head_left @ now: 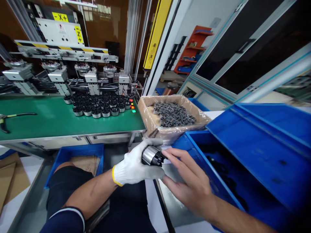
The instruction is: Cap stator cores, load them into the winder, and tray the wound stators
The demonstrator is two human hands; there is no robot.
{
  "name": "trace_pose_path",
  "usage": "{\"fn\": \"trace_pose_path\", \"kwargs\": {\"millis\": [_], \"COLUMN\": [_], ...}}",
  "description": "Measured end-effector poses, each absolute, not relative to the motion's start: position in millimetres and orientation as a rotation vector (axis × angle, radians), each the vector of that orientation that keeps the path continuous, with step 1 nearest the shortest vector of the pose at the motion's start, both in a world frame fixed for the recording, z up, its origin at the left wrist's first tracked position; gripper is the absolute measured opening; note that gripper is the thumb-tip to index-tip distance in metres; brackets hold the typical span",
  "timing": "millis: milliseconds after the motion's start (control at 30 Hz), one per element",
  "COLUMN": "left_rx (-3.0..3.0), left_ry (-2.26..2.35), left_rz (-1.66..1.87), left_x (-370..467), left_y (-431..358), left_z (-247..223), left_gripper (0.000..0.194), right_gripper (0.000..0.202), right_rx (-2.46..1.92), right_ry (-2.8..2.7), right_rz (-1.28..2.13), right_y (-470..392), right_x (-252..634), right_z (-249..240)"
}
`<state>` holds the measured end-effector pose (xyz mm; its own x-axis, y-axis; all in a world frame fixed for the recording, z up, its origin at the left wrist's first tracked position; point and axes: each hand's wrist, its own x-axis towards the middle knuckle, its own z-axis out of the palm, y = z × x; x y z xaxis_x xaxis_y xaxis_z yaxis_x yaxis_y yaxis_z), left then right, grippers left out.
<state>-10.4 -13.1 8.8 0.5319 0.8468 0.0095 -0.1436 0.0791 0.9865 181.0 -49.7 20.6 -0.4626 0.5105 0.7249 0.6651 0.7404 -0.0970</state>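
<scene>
My left hand, in a white knit glove with a yellow cuff edge, is wrapped round a motor stator. The stator is a silver metal ring with a black slotted plastic end facing right. My bare right hand has its fingertips on that black end, and its thumb lies near the gloved thumb. Whatever sits between the right fingertips is partly hidden. Beyond the hands, many similar stators stand in a cluster on the green bench top.
A plastic-lined carton holds metal rings. At right, a blue bin contains black parts, with another blue bin tilted over it. Pliers lie on the bench, before a machine. A low blue tray holds cardboard.
</scene>
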Motion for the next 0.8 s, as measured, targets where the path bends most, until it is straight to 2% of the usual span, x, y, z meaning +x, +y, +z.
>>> {"fn": "trace_pose_path", "kwargs": {"millis": [267, 467, 600, 700, 800], "left_rx": [1.4, 1.462, 1.501, 1.487, 1.406], "left_ry": [0.825, 0.887, 0.906, 0.789, 0.494], "left_rz": [0.897, 0.923, 0.908, 0.995, 1.143], "left_x": [-10.0, -7.4, -8.3, -10.1, -12.1], "left_y": [-16.4, -24.1, -22.6, -16.6, -11.0], "left_z": [-1.7, 1.1, 2.5, -7.9, -21.0], "left_gripper": [0.071, 0.078, 0.067, 0.065, 0.071], "right_gripper": [0.038, 0.042, 0.04, 0.043, 0.057], "right_rx": [-0.87, -0.797, -0.751, -0.804, -0.918], "right_ry": [-2.157, -2.2, -2.22, -2.207, -2.078], "right_rz": [-0.286, -0.402, -0.421, -0.149, 0.306], "right_y": [-49.6, -48.7, -47.8, -45.7, -40.5], "right_x": [176.8, 179.8, 179.9, 183.0, 189.7], "right_z": [18.6, 16.0, 17.3, 20.8, 21.0]}}
